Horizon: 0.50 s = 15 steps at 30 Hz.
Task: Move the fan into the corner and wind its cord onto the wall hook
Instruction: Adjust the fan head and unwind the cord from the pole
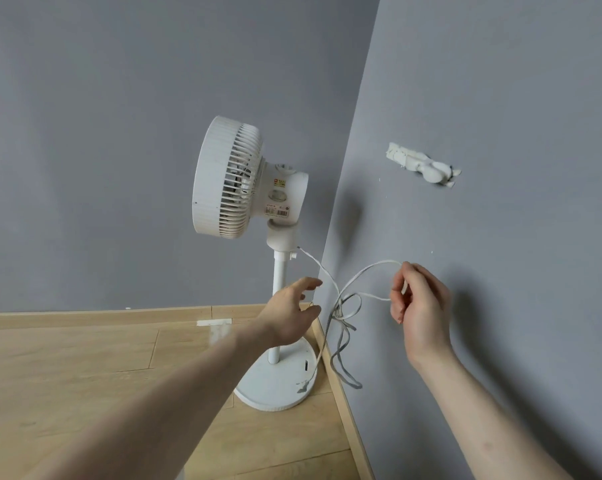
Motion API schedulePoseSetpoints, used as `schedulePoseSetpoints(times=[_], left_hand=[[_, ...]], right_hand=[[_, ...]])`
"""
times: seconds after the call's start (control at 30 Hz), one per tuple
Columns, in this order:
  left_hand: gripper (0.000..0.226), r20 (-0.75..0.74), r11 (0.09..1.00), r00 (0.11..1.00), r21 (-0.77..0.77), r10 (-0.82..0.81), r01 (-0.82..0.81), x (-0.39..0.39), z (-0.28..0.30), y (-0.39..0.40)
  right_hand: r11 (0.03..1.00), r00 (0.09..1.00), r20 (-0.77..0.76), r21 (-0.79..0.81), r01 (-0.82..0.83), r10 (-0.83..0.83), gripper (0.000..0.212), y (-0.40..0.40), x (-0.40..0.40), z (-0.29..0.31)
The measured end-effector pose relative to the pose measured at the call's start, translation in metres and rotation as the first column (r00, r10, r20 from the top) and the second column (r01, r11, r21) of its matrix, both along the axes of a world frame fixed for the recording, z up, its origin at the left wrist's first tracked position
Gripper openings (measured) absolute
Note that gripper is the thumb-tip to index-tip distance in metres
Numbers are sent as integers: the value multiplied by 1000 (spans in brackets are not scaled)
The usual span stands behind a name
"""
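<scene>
Fan (230,178) is standing upright on its round base in the corner where the two grey walls are meeting, base sitting just beside the skirting board (341,386). So the moving part is looking done; the cord work is what's left.

Cord (348,299) is thin, white and limp, leaving the fan neck, sagging down and hanging in loose tangled loops near the right wall, with the low end trailing onto the base. Right hand (421,306) is pinching a loop of it between thumb and curled fingers, holding it up near the wall. Left hand (294,310) is reaching toward the hanging loops, fingers spread and relaxed, gripping nothing.

Hook (427,166) is stuck on the right wall, above the right hand and well apart from it, with messy white adhesive around it.

Handling guess: cord is light and floppy, not keeping shape, probably snagging on itself, so the loops need gathering with both hands before lifting. Best hold is pinching the bunched loops together. Hook mount is looking rough, so load it gently. Fan is likely light but top-heavy; tugging the cord could tip it.
</scene>
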<state>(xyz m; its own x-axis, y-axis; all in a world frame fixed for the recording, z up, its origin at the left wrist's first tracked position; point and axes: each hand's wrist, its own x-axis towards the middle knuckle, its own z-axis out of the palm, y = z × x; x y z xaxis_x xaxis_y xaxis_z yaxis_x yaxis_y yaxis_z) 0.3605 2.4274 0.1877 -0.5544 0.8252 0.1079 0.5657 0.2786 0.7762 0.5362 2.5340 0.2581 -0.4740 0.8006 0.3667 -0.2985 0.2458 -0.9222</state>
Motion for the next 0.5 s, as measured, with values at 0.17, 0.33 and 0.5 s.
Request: schedulePoseSetpoints(times=[0.17, 0.33, 0.5], left_hand=[[32, 100, 999, 995, 32, 4, -8, 5, -4, 13], [31, 388, 992, 918, 53, 85, -114, 0, -9, 22], [29, 575, 989, 814, 47, 86, -137, 8, -19, 44]], right_hand=[[988, 976, 217, 142, -57, 25, 56, 5, 13, -5], [946, 937, 332, 255, -198, 107, 42, 8, 20, -9], [900, 887, 444, 324, -291, 127, 35, 9, 19, -19]])
